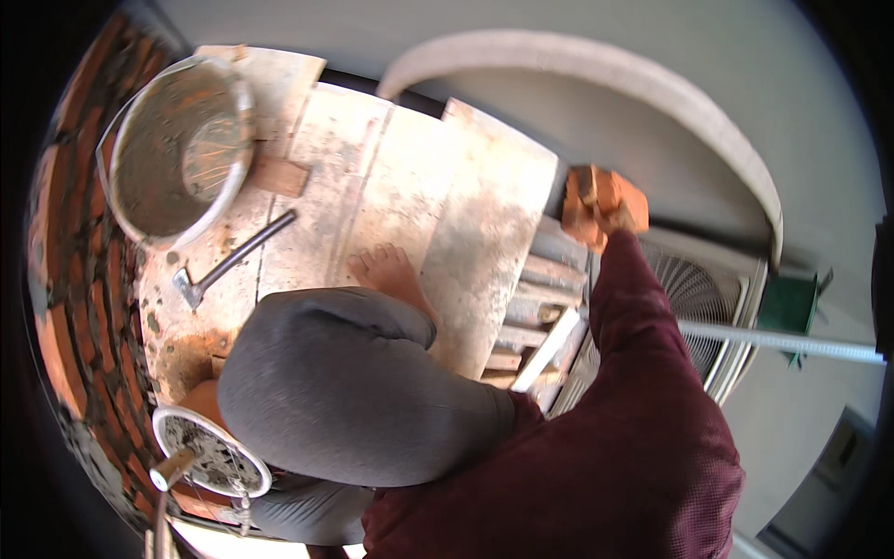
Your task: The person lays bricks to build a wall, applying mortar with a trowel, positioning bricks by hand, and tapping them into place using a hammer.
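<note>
My right arm, in a maroon sleeve, stretches out to a small pile of orange bricks (579,200) by the grey wall. There my right hand (616,222) is closed on a brick (633,202) at the pile's near right side; some fingers are hard to make out. My left hand does not show. A hammer (237,256) with a dark handle and a flat, blade-like head lies on the boards (410,177), left of my bare foot. At the lower left, a wooden-handled tool (173,468) rests over a small white bucket (210,449) of grey mortar.
A large mortar-smeared bucket (182,154) stands at the far left, with a loose brick (279,175) beside it. The brick wall (98,279) rises along the left. A fan unit (703,279), wooden slats (549,284) and a green box (788,304) are on the right.
</note>
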`<state>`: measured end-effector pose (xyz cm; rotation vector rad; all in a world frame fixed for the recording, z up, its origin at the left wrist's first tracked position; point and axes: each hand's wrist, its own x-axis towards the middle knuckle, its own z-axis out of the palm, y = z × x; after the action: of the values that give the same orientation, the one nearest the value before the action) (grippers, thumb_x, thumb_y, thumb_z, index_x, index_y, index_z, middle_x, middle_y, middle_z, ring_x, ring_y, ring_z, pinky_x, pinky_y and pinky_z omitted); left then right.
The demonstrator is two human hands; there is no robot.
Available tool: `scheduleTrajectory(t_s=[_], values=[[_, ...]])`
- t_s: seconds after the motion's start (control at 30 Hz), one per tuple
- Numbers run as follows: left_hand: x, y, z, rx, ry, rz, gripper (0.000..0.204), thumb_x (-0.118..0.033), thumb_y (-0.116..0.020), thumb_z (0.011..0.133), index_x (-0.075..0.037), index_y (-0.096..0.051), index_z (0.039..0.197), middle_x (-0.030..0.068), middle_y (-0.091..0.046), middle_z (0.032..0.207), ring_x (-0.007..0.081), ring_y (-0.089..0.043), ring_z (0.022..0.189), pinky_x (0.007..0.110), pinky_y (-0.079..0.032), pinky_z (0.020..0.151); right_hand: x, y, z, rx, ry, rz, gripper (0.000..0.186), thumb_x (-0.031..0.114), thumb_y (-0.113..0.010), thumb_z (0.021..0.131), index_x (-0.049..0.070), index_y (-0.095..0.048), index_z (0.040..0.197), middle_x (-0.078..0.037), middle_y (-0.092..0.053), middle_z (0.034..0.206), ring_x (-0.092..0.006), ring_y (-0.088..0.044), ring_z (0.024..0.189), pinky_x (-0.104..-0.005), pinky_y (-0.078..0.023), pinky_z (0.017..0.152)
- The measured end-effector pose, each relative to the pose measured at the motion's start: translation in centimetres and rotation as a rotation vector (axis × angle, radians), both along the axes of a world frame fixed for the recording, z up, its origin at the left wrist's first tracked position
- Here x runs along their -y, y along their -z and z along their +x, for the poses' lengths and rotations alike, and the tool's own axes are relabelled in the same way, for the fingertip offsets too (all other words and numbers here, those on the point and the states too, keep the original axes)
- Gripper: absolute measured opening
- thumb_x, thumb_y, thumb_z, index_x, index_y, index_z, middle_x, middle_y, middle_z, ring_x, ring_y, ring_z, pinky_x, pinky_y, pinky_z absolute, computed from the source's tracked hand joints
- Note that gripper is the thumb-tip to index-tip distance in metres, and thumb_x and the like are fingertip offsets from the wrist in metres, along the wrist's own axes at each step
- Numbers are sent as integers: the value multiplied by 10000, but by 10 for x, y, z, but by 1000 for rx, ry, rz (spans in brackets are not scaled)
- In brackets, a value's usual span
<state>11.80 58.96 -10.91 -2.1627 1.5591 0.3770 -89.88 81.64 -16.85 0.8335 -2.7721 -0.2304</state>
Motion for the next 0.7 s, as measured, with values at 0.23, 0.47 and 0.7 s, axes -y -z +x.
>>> scheduleTrajectory(t_s=[0.23, 0.47, 0.7], values=[[-98, -38, 8, 102, -154, 80, 772, -572, -411, 985, -143, -173, 1581, 144, -109, 1647, 396, -90, 1504, 620, -94, 1172, -30, -65, 19, 1170, 545, -1190, 268, 223, -490, 991, 64, -607, 1172, -89, -682, 1093, -214, -681, 933, -306, -591, 730], [-129, -37, 11, 286, -19, 533, 784, -572, -425, 979, -154, -157, 1585, 136, -97, 1651, 402, -69, 1507, 646, -76, 1167, 139, -150, 239, 1375, 562, -731, 517, 321, -681, 898, 12, -572, 1299, -115, -640, 1239, -237, -668, 1023, -354, -606, 691], [-109, -14, 24, 409, 447, 948, 800, -562, -451, 968, -162, -144, 1589, 132, -88, 1654, 407, -53, 1508, 660, -64, 1165, 332, -80, 308, 1742, 25, -340, 609, 222, -742, 874, -76, -512, 1353, -158, -606, 1262, -227, -602, 1136, -353, -624, 769]])
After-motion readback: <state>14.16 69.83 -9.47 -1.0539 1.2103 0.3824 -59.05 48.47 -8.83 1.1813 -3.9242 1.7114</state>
